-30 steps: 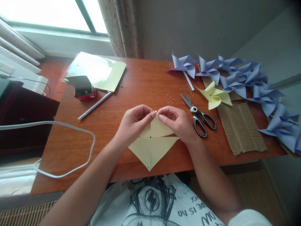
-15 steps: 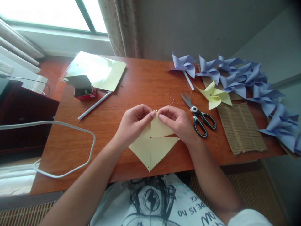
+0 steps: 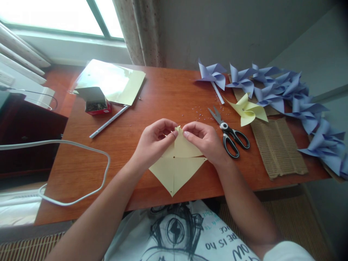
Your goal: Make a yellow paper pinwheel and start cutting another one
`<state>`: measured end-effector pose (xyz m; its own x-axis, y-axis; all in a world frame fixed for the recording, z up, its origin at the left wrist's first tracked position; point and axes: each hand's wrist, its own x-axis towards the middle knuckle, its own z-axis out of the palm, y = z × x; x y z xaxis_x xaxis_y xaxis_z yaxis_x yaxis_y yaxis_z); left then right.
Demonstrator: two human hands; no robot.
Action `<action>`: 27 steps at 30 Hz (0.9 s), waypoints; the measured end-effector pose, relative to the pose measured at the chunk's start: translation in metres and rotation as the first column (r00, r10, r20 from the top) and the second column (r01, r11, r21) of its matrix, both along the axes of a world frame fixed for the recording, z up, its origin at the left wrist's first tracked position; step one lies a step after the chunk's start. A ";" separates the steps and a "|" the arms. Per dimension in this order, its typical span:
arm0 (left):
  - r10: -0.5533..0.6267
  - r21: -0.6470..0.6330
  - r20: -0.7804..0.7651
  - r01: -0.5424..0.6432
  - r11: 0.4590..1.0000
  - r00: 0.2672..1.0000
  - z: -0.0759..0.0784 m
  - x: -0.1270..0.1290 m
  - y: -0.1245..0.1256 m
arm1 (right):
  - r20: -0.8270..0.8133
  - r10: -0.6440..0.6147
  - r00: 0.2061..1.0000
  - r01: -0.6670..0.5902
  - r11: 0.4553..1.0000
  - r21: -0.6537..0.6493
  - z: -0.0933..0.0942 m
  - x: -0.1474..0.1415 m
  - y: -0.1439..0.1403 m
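A square of pale yellow paper (image 3: 176, 172) lies in front of me, turned cornerwise, with slits and small holes at its middle and corners. My left hand (image 3: 159, 136) pinches its far corner between thumb and fingers. On the other side of that same corner, my right hand (image 3: 202, 137) is closed with thumb against forefinger. The far part of the sheet is lifted a little, while the near point rests on the table. A small pale bit sticks up between the fingertips, too small to make out.
Black-handled scissors (image 3: 230, 134) lie right of my hands, near a yellow pinwheel (image 3: 247, 110) and corrugated cardboard (image 3: 278, 146). Several purple pinwheels (image 3: 301, 105) fill the right side. At left are an open red box (image 3: 98, 107), a paper stick (image 3: 108, 121), yellow sheets (image 3: 136, 87) and a white cable (image 3: 107, 170).
The paper has shifted very slightly away from me. My left fingertips have moved a little at the far corner, and more of that corner shows between my hands.
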<state>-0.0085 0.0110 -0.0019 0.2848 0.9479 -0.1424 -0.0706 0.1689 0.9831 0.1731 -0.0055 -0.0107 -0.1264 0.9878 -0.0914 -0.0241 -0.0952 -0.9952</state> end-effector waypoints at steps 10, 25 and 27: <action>0.053 0.040 -0.008 -0.052 0.998 0.999 0.002 0.001 0.000 | 0.035 0.030 0.999 -0.030 0.999 0.016 -0.002 -0.001 -0.001; 0.008 -0.019 -0.037 -0.008 1.000 0.999 0.004 -0.001 0.001 | 0.093 0.068 0.993 -0.071 0.997 0.033 0.002 -0.001 -0.002; 0.018 -0.022 -0.038 -0.019 1.000 0.999 0.004 -0.001 0.001 | 0.089 0.060 0.994 -0.063 0.998 0.031 0.002 -0.001 -0.002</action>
<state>-0.0095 0.0118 0.0023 0.2615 0.9494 -0.1738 -0.0370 0.1898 0.9811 0.1719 -0.0071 -0.0088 -0.1797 0.9811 -0.0721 0.0691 -0.0605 -0.9958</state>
